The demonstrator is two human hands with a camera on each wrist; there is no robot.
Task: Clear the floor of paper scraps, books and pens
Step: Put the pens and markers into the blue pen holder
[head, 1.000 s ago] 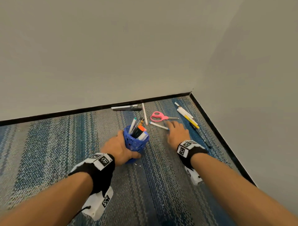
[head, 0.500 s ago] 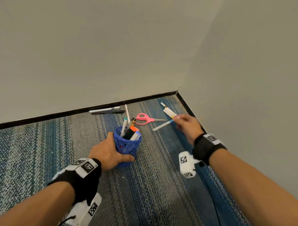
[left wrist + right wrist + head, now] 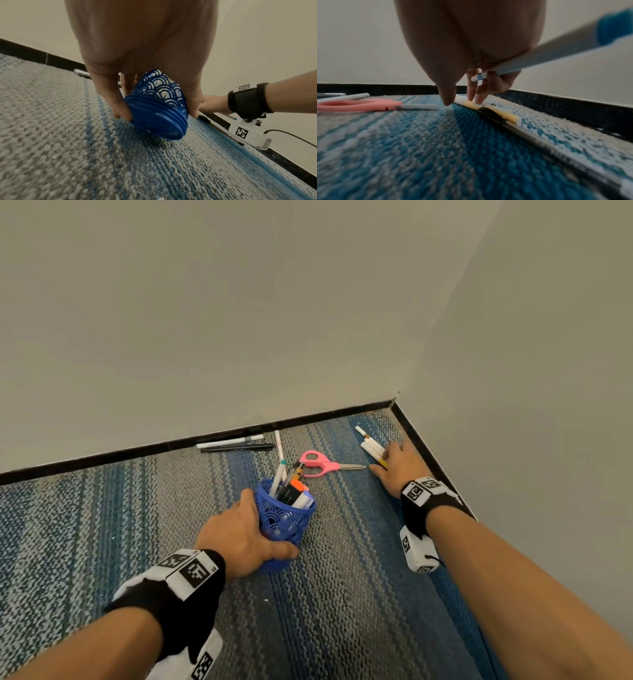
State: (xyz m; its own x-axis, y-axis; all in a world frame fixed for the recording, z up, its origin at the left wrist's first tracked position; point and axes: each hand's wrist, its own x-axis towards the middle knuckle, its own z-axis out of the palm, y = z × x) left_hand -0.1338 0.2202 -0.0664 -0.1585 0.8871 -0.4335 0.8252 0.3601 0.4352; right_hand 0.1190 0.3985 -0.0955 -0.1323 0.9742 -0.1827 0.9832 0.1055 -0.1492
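Observation:
My left hand (image 3: 245, 530) grips a blue lattice pen cup (image 3: 286, 520) on the striped carpet, and the left wrist view shows the cup (image 3: 159, 108) tilted on its base edge. Several pens and an orange marker stand in it. My right hand (image 3: 394, 463) is down by the right wall. It holds a white pen with a blue end (image 3: 539, 54) against its palm. Its fingertips (image 3: 478, 100) touch a white and yellow pen (image 3: 476, 106) on the carpet, part of a small bunch of white pens (image 3: 370, 446). A black pen (image 3: 513, 125) lies alongside.
Pink scissors (image 3: 320, 463) lie between the cup and my right hand. A white pen and a black pen (image 3: 233, 444) lie along the far skirting, and another white pen (image 3: 279, 446) lies near them. Two walls meet at the corner (image 3: 394, 402).
My right hand lifted a white, blue-ended pen off the carpet, then came down with it onto the pens by the right wall. My left hand kept its grip on the cup.

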